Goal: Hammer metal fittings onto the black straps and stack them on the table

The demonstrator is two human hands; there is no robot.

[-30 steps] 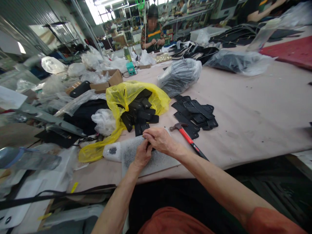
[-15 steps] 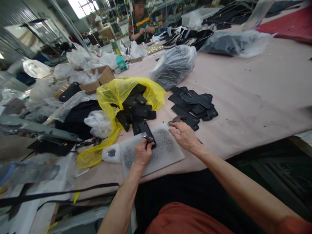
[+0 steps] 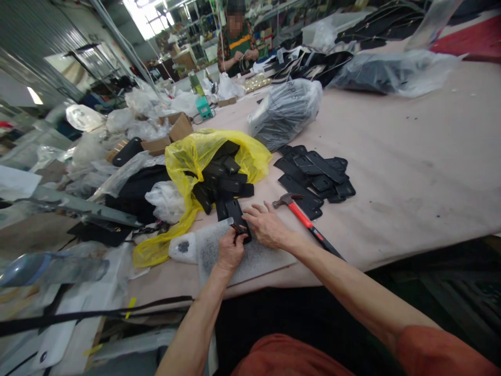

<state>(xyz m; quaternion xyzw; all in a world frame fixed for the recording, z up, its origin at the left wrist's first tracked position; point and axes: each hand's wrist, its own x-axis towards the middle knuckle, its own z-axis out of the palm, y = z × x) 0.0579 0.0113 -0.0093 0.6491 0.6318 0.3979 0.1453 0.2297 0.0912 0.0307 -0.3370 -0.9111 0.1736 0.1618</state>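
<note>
One black piece [image 3: 235,211] lies partly on the speckled board [image 3: 258,261], just ahead of my left hand [image 3: 230,250], which pinches a metal tool [image 3: 237,226] over it; my right hand [image 3: 268,227] (fingers loosely parted) is at its right edge.

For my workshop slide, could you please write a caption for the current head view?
Left hand holds a metal tool by a black strip, right hand alongside, hammer lying to the right.

right hand [image 3: 268,228] gone from the hammer [image 3: 312,227], its handle bared; fingers at the black piece [image 3: 235,210], near the left hand [image 3: 230,251]
</note>
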